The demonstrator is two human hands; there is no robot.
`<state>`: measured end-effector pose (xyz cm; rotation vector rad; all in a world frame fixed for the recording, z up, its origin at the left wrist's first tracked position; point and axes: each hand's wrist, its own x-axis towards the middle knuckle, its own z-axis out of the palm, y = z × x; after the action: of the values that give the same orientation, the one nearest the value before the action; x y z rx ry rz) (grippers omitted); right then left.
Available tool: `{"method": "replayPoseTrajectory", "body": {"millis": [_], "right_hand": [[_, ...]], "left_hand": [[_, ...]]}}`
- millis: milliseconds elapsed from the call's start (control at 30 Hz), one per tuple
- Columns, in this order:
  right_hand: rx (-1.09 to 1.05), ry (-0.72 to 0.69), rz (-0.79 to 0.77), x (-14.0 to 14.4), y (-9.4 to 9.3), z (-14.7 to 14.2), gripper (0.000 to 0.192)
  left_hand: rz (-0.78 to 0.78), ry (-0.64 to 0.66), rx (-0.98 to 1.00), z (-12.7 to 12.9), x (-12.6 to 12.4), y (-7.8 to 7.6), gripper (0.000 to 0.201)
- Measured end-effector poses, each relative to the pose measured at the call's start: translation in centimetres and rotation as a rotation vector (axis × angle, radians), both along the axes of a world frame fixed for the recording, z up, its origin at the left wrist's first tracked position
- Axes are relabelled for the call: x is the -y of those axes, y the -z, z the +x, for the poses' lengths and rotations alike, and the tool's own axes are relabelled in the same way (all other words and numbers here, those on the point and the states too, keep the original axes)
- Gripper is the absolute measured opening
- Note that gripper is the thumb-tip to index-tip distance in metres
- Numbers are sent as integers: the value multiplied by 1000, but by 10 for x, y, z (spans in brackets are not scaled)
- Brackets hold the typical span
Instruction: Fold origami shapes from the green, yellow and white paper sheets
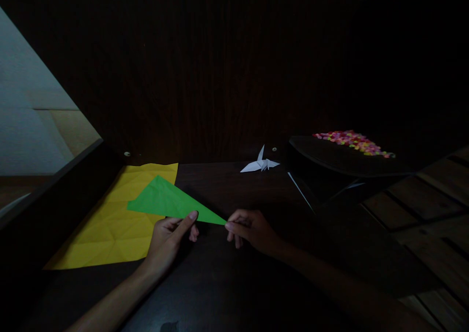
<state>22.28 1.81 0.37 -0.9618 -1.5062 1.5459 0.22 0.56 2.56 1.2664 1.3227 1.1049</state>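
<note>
The left hand (169, 238) has its grip closed on the lower edge of a folded green paper (166, 201); the right hand (251, 230) pinches its pointed tip. Beneath the held sheet, a creased yellow sheet (110, 229) lies on the dark desk (220, 283). Beyond the grip stands a white paper crane (261, 163).

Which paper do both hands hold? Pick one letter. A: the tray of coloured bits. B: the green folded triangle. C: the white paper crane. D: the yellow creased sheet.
B: the left hand pinches the lower edge of the green folded triangle and the right hand pinches its sharp tip, above the yellow creased sheet.
</note>
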Motion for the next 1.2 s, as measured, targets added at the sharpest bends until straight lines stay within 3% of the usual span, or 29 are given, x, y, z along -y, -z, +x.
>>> {"method": "replayPoseTrajectory", "body": {"millis": [200, 567, 667, 767, 933, 1067, 1200], "right_hand": [[10, -38, 20, 2, 0, 0, 31], [105, 117, 264, 9, 5, -3, 10], [178, 204, 480, 9, 2, -2, 8], [270, 292, 835, 8, 3, 1, 9], [459, 233, 1332, 4, 9, 10, 25], [606, 179, 1462, 3, 9, 16, 26], [637, 156, 1498, 2, 8, 15, 25]], "left_hand": [[17, 23, -7, -3, 1, 2, 44], [-4, 89, -37, -3, 1, -4, 46], [-33, 141, 63, -3, -2, 1, 46], [-123, 177, 243, -1, -4, 5, 43], [-256, 204, 494, 3, -4, 3, 33], [-300, 160, 594, 2, 0, 1, 27], [-346, 86, 530, 2, 2, 2, 28]]}}
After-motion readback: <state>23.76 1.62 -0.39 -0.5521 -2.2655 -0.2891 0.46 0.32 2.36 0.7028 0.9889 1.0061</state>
